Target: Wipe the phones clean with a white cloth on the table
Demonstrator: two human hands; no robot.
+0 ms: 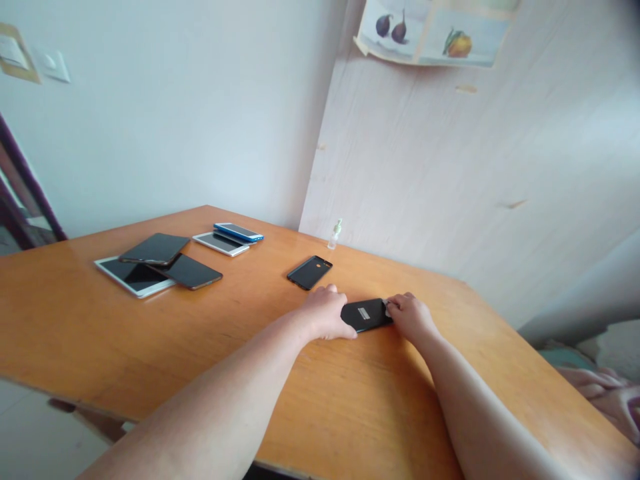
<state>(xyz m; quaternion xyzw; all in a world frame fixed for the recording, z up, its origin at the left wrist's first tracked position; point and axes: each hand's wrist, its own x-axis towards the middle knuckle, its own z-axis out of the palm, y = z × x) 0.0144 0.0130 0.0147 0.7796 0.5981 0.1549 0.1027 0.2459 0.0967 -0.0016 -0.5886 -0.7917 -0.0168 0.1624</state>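
A black smartphone [371, 317] lies on the wooden table with a small pale label near its middle. My left hand [327, 313] grips its left end, thumb along the near edge and fingers at the far side. At the phone's right end, my right hand [409, 316] is closed, fingers bunched on a small whitish piece [387, 308] pressed to the surface. Whether that piece is cloth or tissue is too small to tell. Just beyond my left hand rests a black phone case [310, 272] with a cutout.
Two black tablets or large phones [155, 248] overlap on a white tablet [135, 277] at left. Behind them, a blue phone [239, 231] leans over a white one [220, 243]. A small pump bottle [335, 235] stands near the wall. Bundled fabric [617, 347] is beyond the right edge.
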